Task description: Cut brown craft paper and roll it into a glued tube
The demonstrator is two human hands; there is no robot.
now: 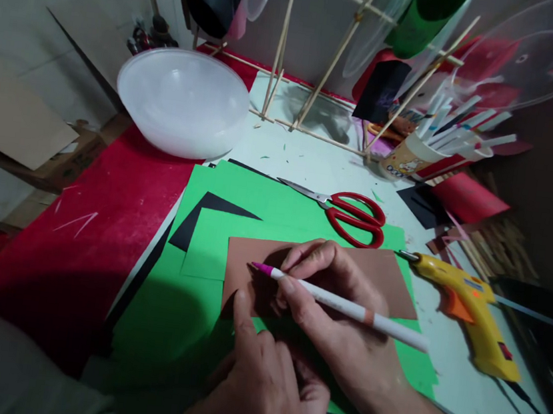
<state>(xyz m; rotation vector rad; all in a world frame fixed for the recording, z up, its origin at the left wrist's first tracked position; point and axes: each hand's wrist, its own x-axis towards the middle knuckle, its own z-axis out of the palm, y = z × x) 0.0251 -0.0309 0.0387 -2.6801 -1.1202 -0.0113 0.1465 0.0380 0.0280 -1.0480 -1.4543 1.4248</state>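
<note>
Now the right hand [343, 322] pinches a white marker pen with a pink tip [345, 304] between thumb and first fingers, and the tip touches the flat brown paper sheet [389, 274] just beyond the fingertips, near its left edge. The pen lies low and slanted, probably so the tip can draw a line on the paper. The left hand [255, 379] sits close below the right one; its index finger is stretched out and presses on the lower left corner of the brown sheet, it seems to keep the sheet from sliding, while the other fingers are curled in.

Under the brown sheet lie green paper sheets [185, 290] and a black paper piece [199, 218], so the edges step outward to the left of the fingers. Beyond the knuckles rest red-handled scissors [351, 215], apart from the hand. To the right of the pen's back end lies a yellow glue gun [475, 312], near but not touching. Far left beyond the fingers stands a white plastic bowl [183, 98]; the red table cover [96, 232] on that side has open room.
</note>
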